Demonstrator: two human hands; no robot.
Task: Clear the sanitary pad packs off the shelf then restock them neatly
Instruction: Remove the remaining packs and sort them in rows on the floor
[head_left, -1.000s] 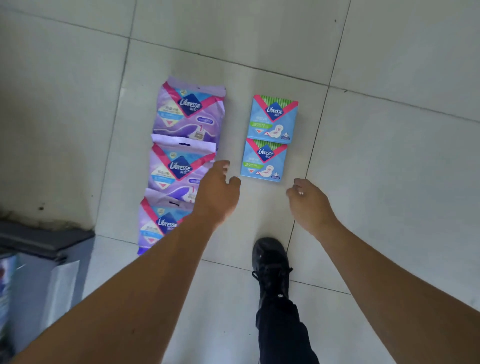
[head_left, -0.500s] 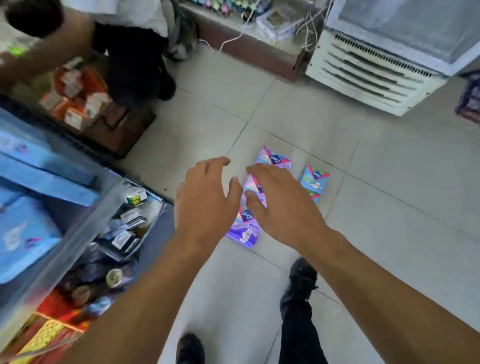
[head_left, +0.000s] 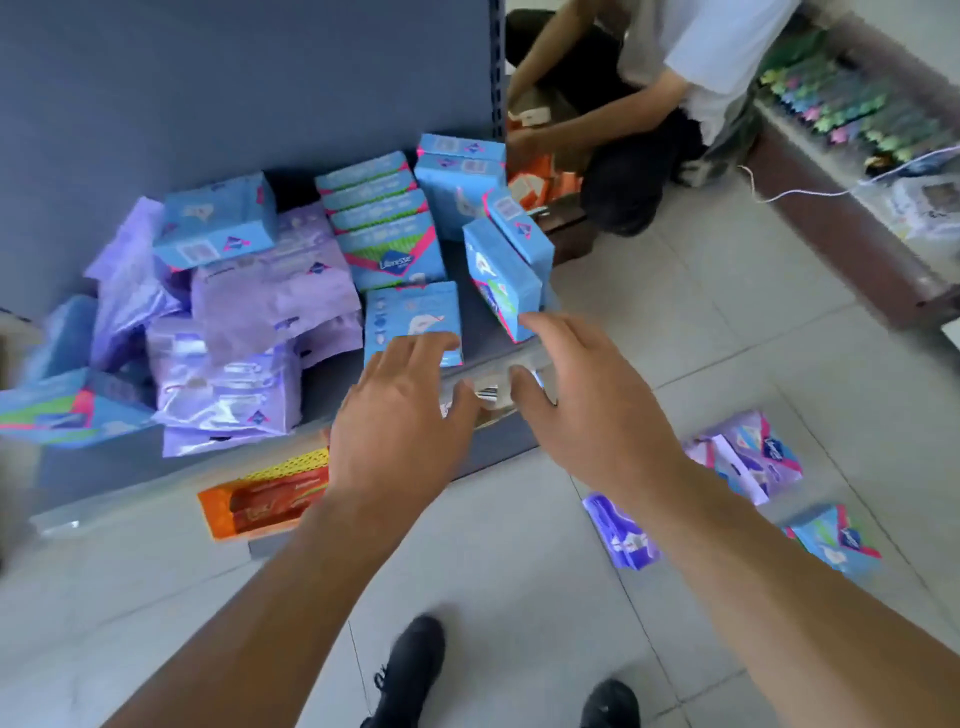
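Both hands reached, empty, toward the jumbled pad packs on the low grey shelf (head_left: 395, 457).

The left hand (head_left: 400, 410) and right hand (head_left: 576, 395) hovered with fingers spread, gripping nothing, above the shelf's clear front rail (head_left: 493, 384). Beyond lay blue card boxes (head_left: 413, 319), one reading "Libresse" (head_left: 395, 262), and soft purple foil packs (head_left: 234, 374). More packs (head_left: 748, 454) lay on the tiled floor (head_left: 519, 545). An orange carton (head_left: 265, 501) sat below; another person (head_left: 649, 104) crouched behind.

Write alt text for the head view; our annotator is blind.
Both hands, left hand and right hand, reach open toward blue packs on a cluttered shelf beside purple packs; more packs lie on the tiled floor.
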